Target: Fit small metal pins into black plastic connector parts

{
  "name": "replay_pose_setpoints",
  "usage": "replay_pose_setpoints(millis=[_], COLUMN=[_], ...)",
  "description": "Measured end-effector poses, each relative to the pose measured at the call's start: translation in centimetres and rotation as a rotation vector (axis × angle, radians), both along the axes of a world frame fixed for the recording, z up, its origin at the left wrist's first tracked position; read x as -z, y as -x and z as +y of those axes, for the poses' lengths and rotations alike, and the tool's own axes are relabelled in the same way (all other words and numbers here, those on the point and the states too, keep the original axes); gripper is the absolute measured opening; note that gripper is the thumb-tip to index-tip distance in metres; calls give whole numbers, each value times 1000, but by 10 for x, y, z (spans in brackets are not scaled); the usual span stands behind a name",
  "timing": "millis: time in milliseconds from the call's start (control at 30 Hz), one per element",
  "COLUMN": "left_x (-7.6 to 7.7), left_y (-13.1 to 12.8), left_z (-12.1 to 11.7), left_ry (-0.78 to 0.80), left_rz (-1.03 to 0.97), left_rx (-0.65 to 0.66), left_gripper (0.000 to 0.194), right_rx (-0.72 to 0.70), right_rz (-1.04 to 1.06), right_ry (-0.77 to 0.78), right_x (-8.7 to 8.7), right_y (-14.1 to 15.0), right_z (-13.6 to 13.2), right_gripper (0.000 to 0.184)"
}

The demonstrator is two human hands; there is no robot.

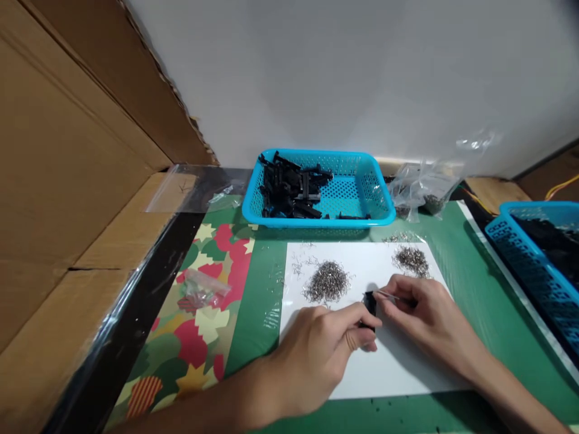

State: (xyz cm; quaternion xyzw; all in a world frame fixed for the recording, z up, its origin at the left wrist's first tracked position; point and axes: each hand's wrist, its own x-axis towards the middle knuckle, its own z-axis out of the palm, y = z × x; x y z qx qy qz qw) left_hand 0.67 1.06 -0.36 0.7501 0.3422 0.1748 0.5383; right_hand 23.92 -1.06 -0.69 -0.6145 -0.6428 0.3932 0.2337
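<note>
My left hand point(328, 340) is closed round a small black plastic part point(370, 304), pinching it between thumb and fingers above a white sheet point(357, 380). In my right hand point(420, 307) are thin metal tweezers point(386, 294), whose tips are at the upper end of the black part. Whether the tips grip anything is too small to tell. Beyond my left hand lies a heap of small bent metal pieces point(329, 281). A smaller heap of similar metal pieces point(411, 260) lies just past my right hand.
A blue basket point(316, 223) of black plastic parts stands behind the sheet. To the right is another blue basket point(529, 259) with dark contents. Clear plastic bags point(420, 187) lie at the back, and a small bag point(203, 289) at left. Cardboard point(81, 150) walls the left side.
</note>
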Motion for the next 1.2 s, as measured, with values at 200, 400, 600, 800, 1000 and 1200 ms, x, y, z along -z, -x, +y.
replay_pose_setpoints(millis=[200, 400, 600, 800, 1000, 1200], left_x=[2, 1, 1, 4, 5, 3], left_y=[1, 0, 1, 3, 2, 1], left_z=[0, 0, 0, 0, 3, 4], left_ry=[54, 46, -5, 36, 13, -11], left_rz=[-43, -33, 17, -4, 23, 33], left_rx=[-17, -13, 39, 16, 25, 52], left_gripper=[20, 20, 22, 23, 23, 24], right_rx=[-44, -82, -166, 47, 120, 270], right_rz=[-14, -2, -19, -32, 113, 82], right_ry=[-46, 32, 83, -65, -244, -281], right_x=[2, -7, -16, -13, -14, -10], right_y=[3, 2, -10, -21, -25, -29], right_z=[4, 8, 9, 7, 11, 13], right_gripper=[27, 32, 36, 48, 47, 57])
